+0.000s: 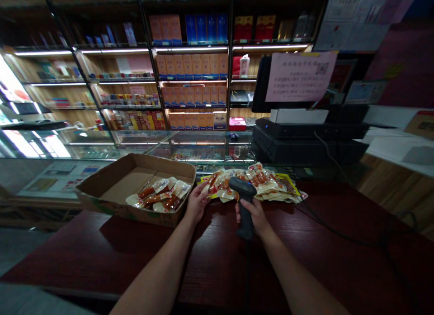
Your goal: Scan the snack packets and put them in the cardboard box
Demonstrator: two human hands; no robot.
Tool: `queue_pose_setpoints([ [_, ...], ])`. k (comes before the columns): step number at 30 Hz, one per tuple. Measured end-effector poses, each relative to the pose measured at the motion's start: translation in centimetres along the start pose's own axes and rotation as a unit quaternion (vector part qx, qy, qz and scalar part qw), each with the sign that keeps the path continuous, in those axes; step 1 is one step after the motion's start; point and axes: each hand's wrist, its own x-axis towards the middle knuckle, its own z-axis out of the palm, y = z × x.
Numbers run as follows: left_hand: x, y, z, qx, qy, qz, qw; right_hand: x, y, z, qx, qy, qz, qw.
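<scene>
The right hand (252,215) is clenched around the grip of a black handheld barcode scanner (241,188), whose head rises just in front of a loose pile of vacuum-sealed sausage snack packets (267,181) lying near the far edge of a dark red wooden counter (217,265). The left hand (197,202) is at the near-left end of that pile, its fingers (205,190) touching the packets; whether it is gripping one, I cannot tell. Just left of that hand, a shallow cardboard box (159,164) sits at the counter's far edge, tilted slightly, with more of the same packets (158,195) lying in its near right corner. A thin black cable (342,222) runs across the right part of the counter. Beyond the far edge stands a glass display case (200,145), and to the right are a black till unit (305,140) and a monitor (261,86) with a pink paper notice (300,77) taped to it. Behind them, lit shelves hold rows of orange cartons (191,66) and other boxed goods.
</scene>
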Motion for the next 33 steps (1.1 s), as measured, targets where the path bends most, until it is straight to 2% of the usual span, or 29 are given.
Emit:
queue_pose_setpoints([
  [2,0.0,-0.1,0.1,0.115,-0.021,0.081,0.990,0.0,0.1,0.0,0.003,0.000,-0.004,1.000],
  [4,0.0,-0.3,0.3,0.211,-0.055,0.151,0.964,0.1,0.2,-0.1,0.005,0.000,-0.008,1.000],
  [6,0.0,-0.6,0.5,0.266,-0.081,0.187,0.942,0.2,0.3,-0.2,0.004,-0.002,-0.007,1.000],
  [8,0.0,-0.9,0.6,0.295,-0.078,0.203,0.930,0.3,0.4,-0.3,0.003,-0.003,-0.006,1.000],
  [10,0.2,-1.2,0.4,0.302,-0.039,0.197,0.932,0.3,0.4,-0.3,0.003,-0.003,-0.003,1.000],
  [14,0.7,-1.6,-0.2,0.299,0.042,0.143,0.943,0.4,0.7,-0.4,0.002,-0.003,-0.002,1.000],
  [17,0.9,-1.5,-0.4,0.300,0.058,0.125,0.944,0.4,0.8,-0.4,-0.001,-0.010,0.005,1.000],
  [21,0.7,-1.2,-0.3,0.265,0.077,0.067,0.959,0.4,0.9,-0.3,-0.008,-0.027,0.020,0.999],
  [25,0.3,-0.3,0.2,0.205,0.102,0.074,0.971,0.1,0.9,0.0,-0.029,-0.052,0.029,0.998],
  [28,0.0,0.3,0.6,0.152,0.105,0.044,0.982,-0.2,0.8,0.2,-0.033,-0.086,0.025,0.995],
  [33,0.0,0.1,1.0,0.136,0.116,0.030,0.983,-0.7,0.6,1.0,-0.048,-0.139,0.020,0.989],
])
